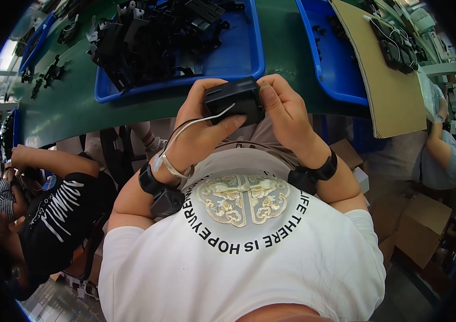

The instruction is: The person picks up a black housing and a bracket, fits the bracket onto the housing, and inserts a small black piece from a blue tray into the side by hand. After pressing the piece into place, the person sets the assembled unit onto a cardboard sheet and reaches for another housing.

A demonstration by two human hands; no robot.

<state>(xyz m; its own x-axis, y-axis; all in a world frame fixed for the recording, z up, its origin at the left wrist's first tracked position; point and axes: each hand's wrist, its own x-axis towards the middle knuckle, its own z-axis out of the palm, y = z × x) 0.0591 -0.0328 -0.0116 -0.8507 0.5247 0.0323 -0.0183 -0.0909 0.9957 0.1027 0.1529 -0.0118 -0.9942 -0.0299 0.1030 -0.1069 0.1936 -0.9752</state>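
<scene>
Over the front edge of the table I hold a black box-shaped device (234,97) between both hands. My left hand (198,131) grips its left side, thumb along the near lower face and fingers behind it. My right hand (291,114) closes on the right end, with the thumb bent against the near corner. A thin white cable (185,126) crosses the device's front and runs down over my left wrist. The fingers behind the device are partly hidden. Beyond it stands a blue tray (233,65) heaped with black plastic parts (150,43).
A second blue tray (340,92) with small black parts is at the right, partly under a cardboard sheet (394,102). Black devices with white cables (397,45) lie on the sheet. Loose black parts (51,72) lie far left. Co-workers sit on both sides; cardboard boxes (421,228) stand lower right.
</scene>
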